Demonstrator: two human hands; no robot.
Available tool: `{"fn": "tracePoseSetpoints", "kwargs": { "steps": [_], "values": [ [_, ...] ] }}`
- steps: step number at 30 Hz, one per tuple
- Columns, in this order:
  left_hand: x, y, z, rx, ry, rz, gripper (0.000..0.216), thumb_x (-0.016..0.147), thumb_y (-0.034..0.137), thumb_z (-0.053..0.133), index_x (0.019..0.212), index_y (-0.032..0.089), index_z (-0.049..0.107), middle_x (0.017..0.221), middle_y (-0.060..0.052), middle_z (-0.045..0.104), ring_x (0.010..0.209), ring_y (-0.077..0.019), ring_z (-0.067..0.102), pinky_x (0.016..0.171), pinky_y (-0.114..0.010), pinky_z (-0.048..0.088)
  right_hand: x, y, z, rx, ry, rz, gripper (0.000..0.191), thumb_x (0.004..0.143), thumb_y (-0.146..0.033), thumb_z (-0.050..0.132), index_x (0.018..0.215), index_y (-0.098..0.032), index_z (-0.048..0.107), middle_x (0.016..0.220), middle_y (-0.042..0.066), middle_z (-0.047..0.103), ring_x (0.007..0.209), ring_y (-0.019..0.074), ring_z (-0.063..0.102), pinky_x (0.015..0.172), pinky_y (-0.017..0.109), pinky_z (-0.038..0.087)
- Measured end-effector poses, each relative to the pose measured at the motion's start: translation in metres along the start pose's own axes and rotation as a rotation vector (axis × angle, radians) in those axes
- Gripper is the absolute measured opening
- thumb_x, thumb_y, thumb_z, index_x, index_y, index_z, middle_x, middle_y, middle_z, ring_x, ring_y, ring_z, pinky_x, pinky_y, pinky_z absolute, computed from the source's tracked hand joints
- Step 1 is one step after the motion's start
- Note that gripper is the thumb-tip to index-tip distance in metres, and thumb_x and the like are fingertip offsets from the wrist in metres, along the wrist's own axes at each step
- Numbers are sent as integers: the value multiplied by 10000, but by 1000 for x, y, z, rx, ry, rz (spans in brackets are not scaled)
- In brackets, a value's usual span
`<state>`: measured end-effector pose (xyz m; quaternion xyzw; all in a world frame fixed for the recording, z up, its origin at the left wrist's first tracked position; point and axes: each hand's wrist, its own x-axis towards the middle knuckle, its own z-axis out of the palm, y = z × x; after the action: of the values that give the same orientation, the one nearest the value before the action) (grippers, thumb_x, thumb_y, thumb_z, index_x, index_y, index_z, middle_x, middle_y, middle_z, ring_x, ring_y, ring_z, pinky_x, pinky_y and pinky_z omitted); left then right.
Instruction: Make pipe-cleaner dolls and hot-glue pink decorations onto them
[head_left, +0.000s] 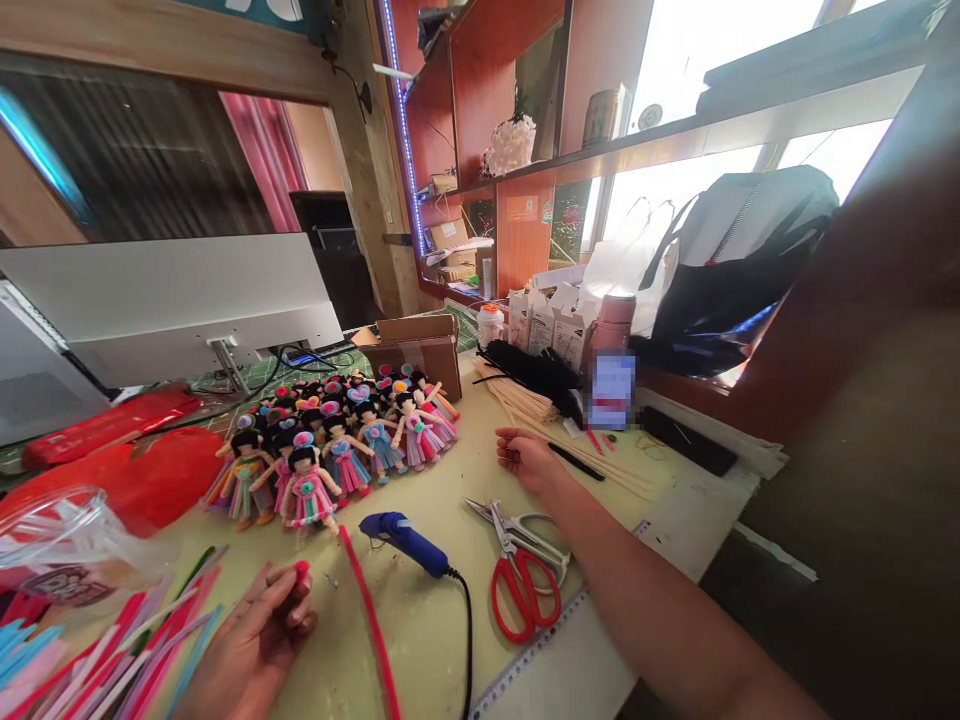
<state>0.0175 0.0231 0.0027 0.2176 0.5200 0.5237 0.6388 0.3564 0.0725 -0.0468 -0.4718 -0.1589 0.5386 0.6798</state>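
My left hand (pixel 259 635) is closed in a pinch on a small red piece of pipe cleaner (pixel 301 568) whose shape is mostly hidden. My right hand (pixel 529 460) is over the table with its fingers curled; whatever they hold, if anything, does not show. Near it lie a black strip (pixel 576 461) and beige pipe cleaners (pixel 525 392). Between my hands are a long red pipe cleaner (pixel 367 610), a blue corded tool (pixel 405 543), red-handled scissors (pixel 517 590) and metal-handled scissors (pixel 536 530). Several small dolls (pixel 307 490) in colourful skirts stand behind.
Loose coloured pipe cleaners (pixel 142 650) and a clear plastic tub (pixel 56 545) are at left. A ruler (pixel 525 655) runs along the front edge. Behind are a monitor (pixel 172 300), a cardboard box (pixel 420 350), black pipe cleaners (pixel 529 365), a pink bottle (pixel 615 320) and a phone (pixel 686 438).
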Motion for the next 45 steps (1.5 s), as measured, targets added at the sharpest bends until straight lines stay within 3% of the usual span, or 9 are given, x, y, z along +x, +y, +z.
{"fn": "tracePoseSetpoints", "kwargs": {
  "steps": [7,20,29,36,45],
  "values": [
    [-2,1,0,-5,13,8,39,752,127,605,726,155,609,682,7,552,515,-87,439,443,-210,434,-3,-3,1,-18,-6,6,239,650,5,512,705,-186,646,573,-26,592,513,83,552,543,221,474],
    [-1,-1,2,21,25,21,44,716,115,618,696,150,599,663,1,544,500,-88,432,433,-214,423,-3,-2,3,-8,-19,-20,89,736,-155,683,664,-187,641,534,-34,560,494,85,528,517,215,455],
    [-6,3,7,8,13,5,98,761,87,575,688,144,606,644,-1,553,513,-96,443,445,-214,438,-1,1,0,-15,5,-20,199,707,-17,587,765,-198,644,687,-12,654,565,91,604,561,223,500],
    [-6,3,7,-5,48,2,101,761,68,572,700,139,608,637,-5,560,502,-96,430,429,-215,427,3,4,-2,-1,2,-45,80,752,-127,674,744,-198,637,702,-4,645,572,98,608,561,233,501],
    [-7,2,5,-6,38,0,117,805,67,554,731,142,606,655,1,560,504,-95,440,438,-217,434,3,5,-2,18,-20,-69,198,766,-266,729,635,-190,602,634,-19,627,569,91,586,552,223,484]
  ]
}}
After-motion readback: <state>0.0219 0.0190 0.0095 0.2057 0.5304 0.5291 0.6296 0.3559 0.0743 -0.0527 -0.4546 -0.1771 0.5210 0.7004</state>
